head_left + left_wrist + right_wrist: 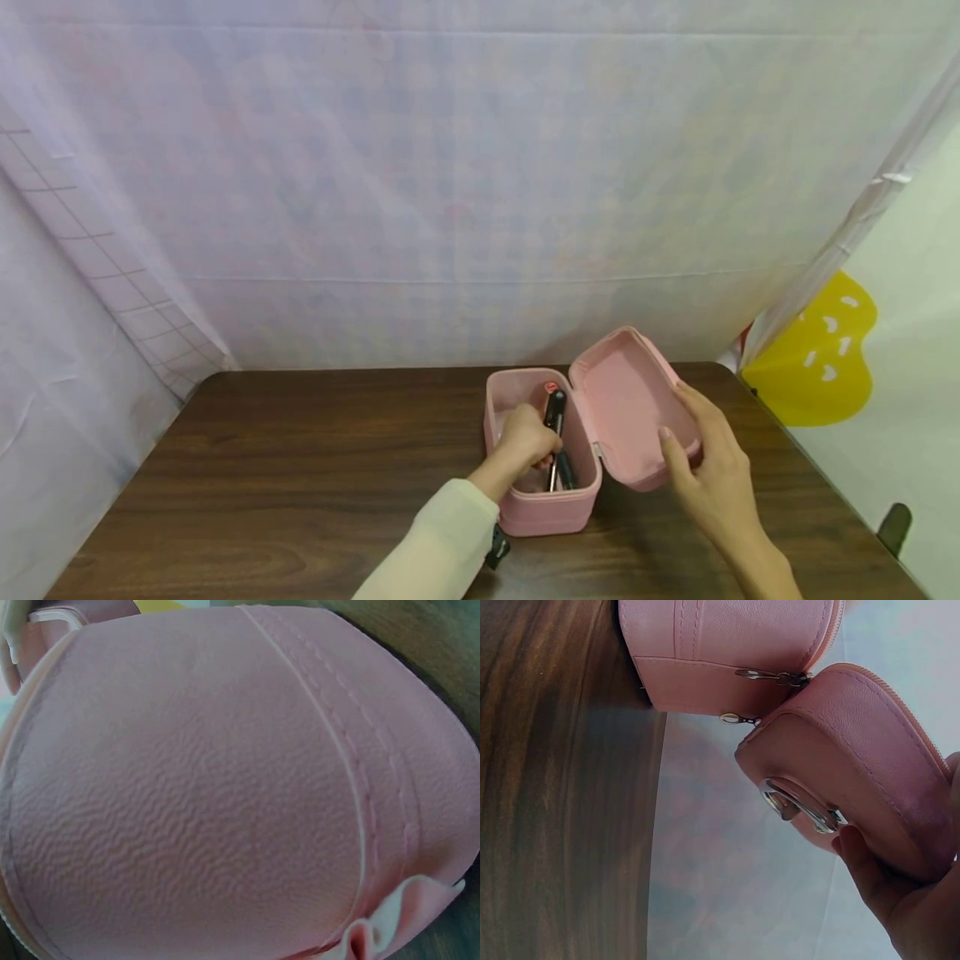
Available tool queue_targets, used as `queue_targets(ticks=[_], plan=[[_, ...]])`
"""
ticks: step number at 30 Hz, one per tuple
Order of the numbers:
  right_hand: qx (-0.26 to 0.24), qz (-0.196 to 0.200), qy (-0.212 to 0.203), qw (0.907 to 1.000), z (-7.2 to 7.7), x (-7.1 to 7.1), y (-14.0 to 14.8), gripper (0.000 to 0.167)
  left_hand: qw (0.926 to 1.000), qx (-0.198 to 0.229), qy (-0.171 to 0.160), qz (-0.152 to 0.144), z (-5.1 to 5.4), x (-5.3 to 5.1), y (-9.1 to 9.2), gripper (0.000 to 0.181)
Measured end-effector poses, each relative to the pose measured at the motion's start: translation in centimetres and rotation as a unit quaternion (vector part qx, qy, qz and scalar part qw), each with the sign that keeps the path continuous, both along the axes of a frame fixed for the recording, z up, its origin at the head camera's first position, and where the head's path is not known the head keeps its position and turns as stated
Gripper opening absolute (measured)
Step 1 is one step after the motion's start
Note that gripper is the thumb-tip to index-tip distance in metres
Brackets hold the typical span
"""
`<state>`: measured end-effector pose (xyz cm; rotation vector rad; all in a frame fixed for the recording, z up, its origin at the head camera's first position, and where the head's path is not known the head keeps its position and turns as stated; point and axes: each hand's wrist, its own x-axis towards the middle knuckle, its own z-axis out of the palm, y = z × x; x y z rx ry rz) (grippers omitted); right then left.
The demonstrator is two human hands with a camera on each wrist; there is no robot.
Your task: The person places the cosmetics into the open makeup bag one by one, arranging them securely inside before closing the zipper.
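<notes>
While the right hand (712,467) grips the lid (626,400), whether the left hand (525,437) holds pens (557,407) is unclear

The counter (300,467) is dark brown wood-grain, its far corners rounded. Just behind it I see a pale sheet (480,167) hanging, creased across, with a faint checked pattern. Left of the counter hangs white cloth (45,358), bordered by a strip (112,267) with thin grid lines. Right of it, a whitish surface (918,350) carries a yellow shape (825,392) with small white marks. Soft light gives the counter a faint sheen.
</notes>
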<state>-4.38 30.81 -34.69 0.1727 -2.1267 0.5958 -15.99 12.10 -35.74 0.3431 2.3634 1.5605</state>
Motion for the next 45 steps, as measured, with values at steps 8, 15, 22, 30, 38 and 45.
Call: queue_targets(ticks=[8, 15, 22, 30, 38, 45], plan=[[-0.003, -0.002, -0.014, 0.9999, 0.0, 0.1, 0.0, 0.057, 0.9991, -0.026, 0.033, -0.001, 0.4, 0.1, -0.3, 0.031], [-0.004, -0.005, -0.016, 0.9998, 0.0, 0.2, 0.0, 0.057, 0.9969, -0.041, 0.06, -0.031, 1.6, 0.1, -0.8, 0.031], [0.0, -0.001, -0.005, 1.0, 0.0, 0.1, 0.1, 0.057, 0.996, 0.005, 0.064, -0.062, 3.2, -0.4, -2.4, 0.035], [-0.008, 0.0, -0.018, 0.9998, 0.1, 0.2, -0.1, 0.057, 0.9955, 0.026, 0.081, -0.041, 3.8, -1.1, -4.9, 0.032], [0.001, 0.005, 0.005, 1.0, 0.0, -0.1, 0.0, 0.055, 0.9944, 0.067, 0.079, -0.018, 3.2, -1.2, -7.6, 0.049], [-0.001, 0.013, 0.004, 0.9999, 0.1, -0.1, -0.2, 0.059, 0.99, 0.096, 0.097, -0.035, 1.3, -0.7, -9.6, 0.05]])
